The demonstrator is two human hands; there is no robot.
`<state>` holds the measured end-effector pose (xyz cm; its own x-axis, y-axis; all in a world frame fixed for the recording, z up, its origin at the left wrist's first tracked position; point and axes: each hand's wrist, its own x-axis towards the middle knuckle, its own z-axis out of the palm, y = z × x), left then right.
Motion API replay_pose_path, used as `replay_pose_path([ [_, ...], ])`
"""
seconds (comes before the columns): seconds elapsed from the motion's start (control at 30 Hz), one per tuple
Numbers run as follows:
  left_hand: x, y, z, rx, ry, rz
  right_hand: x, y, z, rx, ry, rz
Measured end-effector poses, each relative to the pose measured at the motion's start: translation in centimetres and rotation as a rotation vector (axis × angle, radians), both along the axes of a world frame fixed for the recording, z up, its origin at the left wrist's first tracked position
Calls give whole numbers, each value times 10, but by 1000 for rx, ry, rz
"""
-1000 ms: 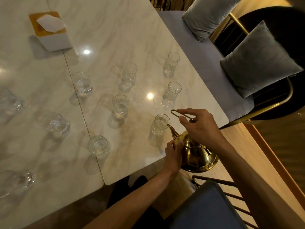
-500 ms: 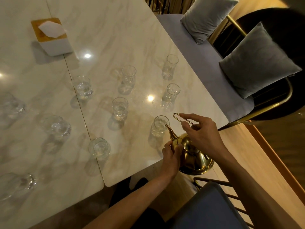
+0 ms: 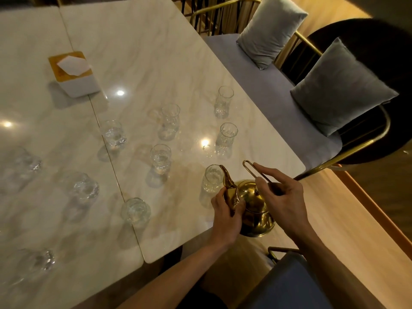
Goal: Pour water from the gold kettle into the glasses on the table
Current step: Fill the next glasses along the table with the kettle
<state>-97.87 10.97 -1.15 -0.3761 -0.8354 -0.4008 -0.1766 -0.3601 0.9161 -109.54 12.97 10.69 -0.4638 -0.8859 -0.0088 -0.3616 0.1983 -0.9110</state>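
- The gold kettle point(image 3: 252, 206) is held tilted at the near edge of the marble worktop point(image 3: 156, 63), its spout point(image 3: 225, 175) at the rim of the nearest glass point(image 3: 211, 179).
- The wire handle point(image 3: 256, 172) is pinched in the right hand point(image 3: 281, 197), the grip closed around it.
- The kettle's body is cupped by the left hand point(image 3: 225, 217), fingers wrapped below the spout.
- Other glasses are seen standing apart across the worktop.

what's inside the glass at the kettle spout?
The glass at the gold kettle spout looks partly filled with clear water. Exact level unclear: the spout and left hand cover its near side.
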Motion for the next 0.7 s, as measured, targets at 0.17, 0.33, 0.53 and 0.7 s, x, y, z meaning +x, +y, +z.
replay_pose_path([
  [0.17,4,-7,20,-108,-28,-17,-2,4,7,-90,-19,-37],
  [0.33,6,-33,44,-229,-48,-25,-2,-11,26,-184,-4,-85],
  [0.53,9,-74,76,-309,-20,41,3,-49,58,-286,39,-106],
  [0.7,16,-117,100,-350,1,91,10,-89,80,-354,55,-85],
])
